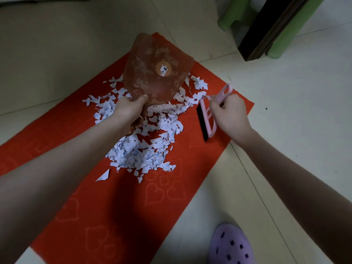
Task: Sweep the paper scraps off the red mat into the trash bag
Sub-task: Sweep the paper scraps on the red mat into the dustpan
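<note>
In the head view, the left hand (131,107) has its grip closed on the near edge of a translucent brown dustpan (158,69), thumb on top. It holds the pan tilted up in the air over the far part of the heap. The right hand (230,115) has its fingers curled round the handle of a pink brush (206,119). The brush's black bristles face left toward the paper, and whether they touch the red mat (114,206) or hang just above it cannot be told.

The paper scraps (144,145) lie in a loose heap on the middle of the mat, between the two hands, with a few strays at the heap's near-left edge. No trash bag shows. The mat lies on a tiled floor (285,130), with a purple slipper (230,244) near right and a green stool (238,14) far right.

The step in hand looks like getting the pan down and loading it. The pan's lip should probably go flat on the mat just left of the heap, pressed so no gap is left. The brush can then drive the scraps leftward in short, low strokes, since paper this light is likely to flutter. The strays are best gathered last, and the pan kept level when lifted
</note>
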Demonstrator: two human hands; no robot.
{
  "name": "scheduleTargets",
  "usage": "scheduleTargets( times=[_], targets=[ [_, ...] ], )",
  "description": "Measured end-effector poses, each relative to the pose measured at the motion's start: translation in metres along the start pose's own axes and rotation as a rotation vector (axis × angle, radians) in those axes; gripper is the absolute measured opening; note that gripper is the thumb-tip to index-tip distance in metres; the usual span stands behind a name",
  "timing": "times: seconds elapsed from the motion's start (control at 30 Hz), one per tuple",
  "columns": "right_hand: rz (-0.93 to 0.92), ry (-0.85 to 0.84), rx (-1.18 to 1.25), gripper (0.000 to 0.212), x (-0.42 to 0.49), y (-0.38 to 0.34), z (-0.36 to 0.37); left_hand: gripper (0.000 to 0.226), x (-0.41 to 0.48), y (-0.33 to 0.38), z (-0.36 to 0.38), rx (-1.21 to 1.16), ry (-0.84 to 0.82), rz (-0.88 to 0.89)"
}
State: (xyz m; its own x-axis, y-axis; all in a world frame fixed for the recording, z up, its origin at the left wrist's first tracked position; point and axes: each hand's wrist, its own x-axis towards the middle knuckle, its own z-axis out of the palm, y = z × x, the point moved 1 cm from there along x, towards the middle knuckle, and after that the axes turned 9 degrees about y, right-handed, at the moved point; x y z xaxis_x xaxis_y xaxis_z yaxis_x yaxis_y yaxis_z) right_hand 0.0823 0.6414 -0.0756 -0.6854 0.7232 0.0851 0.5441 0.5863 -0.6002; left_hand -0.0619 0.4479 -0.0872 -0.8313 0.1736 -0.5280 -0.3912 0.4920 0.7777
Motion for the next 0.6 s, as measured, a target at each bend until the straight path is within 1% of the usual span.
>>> scheduleTargets(
  times=[0.07, 0.1, 0.17, 0.23, 0.27, 0.3, 0.37, 0.4, 0.47, 0.53, 0.6],
  targets=[
    [0.025, -0.024, -0.081, 0.047, -0.001, 0.003, 0.009, 0.030, -0.002, 0.002, 0.002, -0.005, -0.003, 0.000],
    [0.024, -0.039, -0.094, 0.046, -0.005, 0.003, 0.013, 0.030, -0.003, 0.002, 0.002, -0.006, -0.004, 0.001],
    [-0.011, -0.109, -0.064, 0.037, -0.018, -0.001, 0.020, 0.028, -0.004, 0.003, 0.003, -0.008, -0.008, 0.001],
    [-0.054, -0.196, 0.015, 0.032, -0.030, -0.005, 0.022, 0.028, -0.005, 0.003, 0.003, -0.006, -0.011, 0.004],
    [-0.048, -0.201, 0.061, 0.030, -0.034, -0.007, 0.020, 0.028, -0.005, 0.004, 0.003, -0.002, -0.009, 0.006],
    [-0.034, -0.168, 0.105, 0.028, -0.034, -0.006, 0.015, 0.028, -0.005, 0.004, 0.003, 0.003, -0.005, 0.006],
    [-0.042, -0.029, 0.151, 0.025, -0.031, 0.000, 0.002, 0.028, -0.005, 0.003, 0.002, 0.004, 0.002, 0.002],
    [-0.058, 0.038, 0.124, 0.026, -0.027, 0.007, -0.003, 0.029, -0.005, 0.003, 0.002, 0.000, 0.000, 0.000],
    [-0.052, 0.115, -0.024, 0.032, -0.020, 0.024, -0.007, 0.029, -0.006, 0.004, 0.003, -0.008, -0.007, -0.006],
    [-0.010, 0.116, -0.185, 0.043, -0.019, 0.038, -0.005, 0.030, -0.007, 0.005, 0.005, -0.006, -0.010, -0.005],
    [-0.011, 0.084, -0.241, 0.042, -0.029, 0.042, 0.001, 0.032, -0.008, 0.006, 0.007, -0.007, -0.017, -0.002]
  ],
)
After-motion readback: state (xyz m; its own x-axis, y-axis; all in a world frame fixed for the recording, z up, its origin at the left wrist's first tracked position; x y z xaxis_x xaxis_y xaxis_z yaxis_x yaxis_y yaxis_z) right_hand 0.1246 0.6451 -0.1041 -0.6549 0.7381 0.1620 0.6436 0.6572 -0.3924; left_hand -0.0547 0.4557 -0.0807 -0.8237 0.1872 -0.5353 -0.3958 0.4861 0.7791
